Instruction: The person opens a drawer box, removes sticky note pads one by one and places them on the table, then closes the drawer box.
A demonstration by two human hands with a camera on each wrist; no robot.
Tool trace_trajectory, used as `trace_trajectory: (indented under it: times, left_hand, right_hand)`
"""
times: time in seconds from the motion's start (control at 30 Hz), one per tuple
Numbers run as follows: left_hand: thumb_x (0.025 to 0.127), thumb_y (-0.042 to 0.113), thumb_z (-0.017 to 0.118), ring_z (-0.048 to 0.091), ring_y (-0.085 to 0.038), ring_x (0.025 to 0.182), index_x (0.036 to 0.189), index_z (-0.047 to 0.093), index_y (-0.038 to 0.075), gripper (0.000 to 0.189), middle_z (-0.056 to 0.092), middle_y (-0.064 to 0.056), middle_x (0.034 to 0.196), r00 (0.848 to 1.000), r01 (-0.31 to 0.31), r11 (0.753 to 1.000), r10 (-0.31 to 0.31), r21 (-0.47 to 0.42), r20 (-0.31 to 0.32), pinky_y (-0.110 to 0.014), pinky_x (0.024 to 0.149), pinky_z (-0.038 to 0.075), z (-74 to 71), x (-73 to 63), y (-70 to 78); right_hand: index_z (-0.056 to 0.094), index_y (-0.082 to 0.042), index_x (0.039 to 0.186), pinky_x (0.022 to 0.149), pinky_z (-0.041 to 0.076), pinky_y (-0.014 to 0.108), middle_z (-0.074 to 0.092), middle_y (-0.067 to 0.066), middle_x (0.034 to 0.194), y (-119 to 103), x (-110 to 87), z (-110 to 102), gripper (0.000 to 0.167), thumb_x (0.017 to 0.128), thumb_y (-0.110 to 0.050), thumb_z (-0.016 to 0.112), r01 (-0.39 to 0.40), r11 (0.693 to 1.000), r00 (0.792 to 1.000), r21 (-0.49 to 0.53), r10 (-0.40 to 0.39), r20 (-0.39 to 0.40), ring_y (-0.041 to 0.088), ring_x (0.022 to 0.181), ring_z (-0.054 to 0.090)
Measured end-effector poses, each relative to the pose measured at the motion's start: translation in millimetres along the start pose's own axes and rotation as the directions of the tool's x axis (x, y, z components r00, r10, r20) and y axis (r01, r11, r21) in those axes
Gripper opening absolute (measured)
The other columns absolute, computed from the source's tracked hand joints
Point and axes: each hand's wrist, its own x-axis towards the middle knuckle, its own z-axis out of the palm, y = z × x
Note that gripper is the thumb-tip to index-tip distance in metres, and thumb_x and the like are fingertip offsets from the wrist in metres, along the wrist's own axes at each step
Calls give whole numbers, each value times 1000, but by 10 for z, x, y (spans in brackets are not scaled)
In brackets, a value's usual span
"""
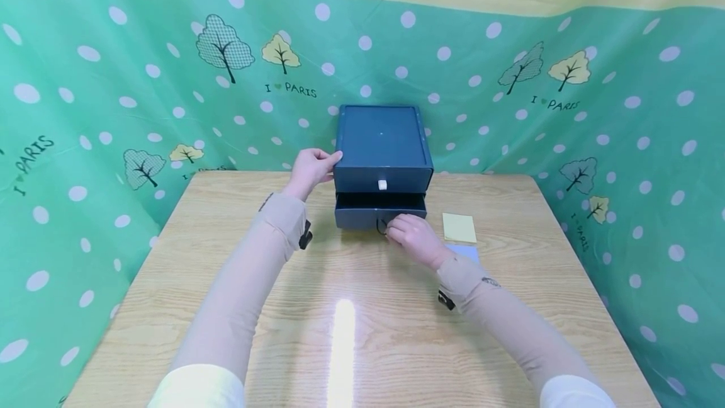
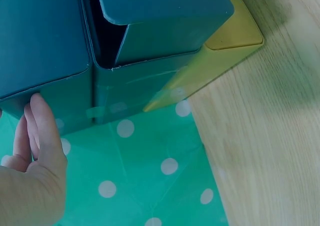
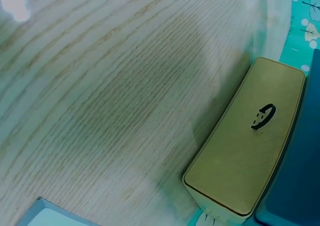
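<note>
While the left hand (image 1: 313,172) lies against the left wall of the blue cabinet (image 1: 381,137), its thumb rests at the top edge, spread apart from the fingers. The left wrist view shows what the head view partly hides: the fingers extend straight along the side wall of the top section, pinching nothing. The same view shows a yellow bottom section (image 2: 240,28) beneath the two blue ones. The cabinet stands at the rear of the wooden table (image 1: 408,345), in front of the green curtain (image 1: 351,49). Its top drawer, fitted with a white knob (image 1: 382,185), is closed; the blue drawer (image 1: 359,218) below it is pulled partly out. A black loop (image 1: 377,225) shows at that drawer's front. The right hand (image 1: 416,238) is beside the loop, fingers bent; whether they pinch it cannot be told, and the right wrist view does not include the hand. That view does show the yellow front with a black handle (image 3: 270,117). Right of the cabinet, a yellow pad (image 1: 459,228) lies behind a blue pad (image 1: 467,252), which the right forearm partly covers.
</note>
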Motion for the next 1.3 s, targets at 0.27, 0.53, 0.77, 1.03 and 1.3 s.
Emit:
trace_trajectory:
  times: [0.27, 0.53, 0.77, 1.03, 1.3]
  left_hand:
    - [91, 31, 63, 66, -27, 98, 99, 60, 0, 32, 57, -9, 103, 1000, -6, 1000, 6, -4, 3, -31, 85, 58, 6, -3, 8]
    - [91, 30, 64, 66, -26, 97, 98, 60, 1, 30, 56, -8, 102, 1000, 6, 1000, -6, -4, 5, -32, 87, 57, 0, -3, -3]
    - [91, 30, 64, 63, -21, 93, 99, 60, 0, 31, 56, -9, 104, 1000, 9, 1000, -9, -15, -1, -32, 86, 58, 11, 18, -8]
    - [90, 30, 65, 63, -19, 89, 98, 60, 0, 31, 56, -8, 103, 1000, 10, 1000, -10, -18, -4, -32, 85, 58, 6, 27, -16]
    - [90, 29, 65, 63, -21, 91, 96, 60, 1, 29, 56, -8, 103, 1000, 1, 999, -1, -32, -1, -36, 89, 57, 7, 28, -23]
  right_hand:
    - [68, -8, 75, 75, 57, 26, 67, 1, 80, 20, 34, -3, 13, 72, -1, 78, 1, 1000, 1000, -21, -1, -11, 16, 79, 63]
    - [69, -8, 76, 75, 57, 27, 67, 1, 80, 42, 49, 28, 12, 73, -2, 79, -10, 1000, 1000, -22, 10, -1, 16, 79, 63]
    - [69, -8, 75, 74, 57, 27, 67, 1, 79, 62, 73, 47, 12, 73, -1, 78, -21, 1000, 1000, -23, 20, -18, 16, 78, 63]
    - [69, -9, 75, 74, 57, 27, 67, 1, 79, 70, 87, 52, 13, 73, -1, 79, -36, 999, 999, -20, 36, -16, 16, 78, 63]
    - [69, -8, 76, 74, 57, 30, 68, 2, 80, 98, 100, 74, 10, 75, -2, 77, -63, 998, 998, -14, 63, -25, 17, 79, 64]
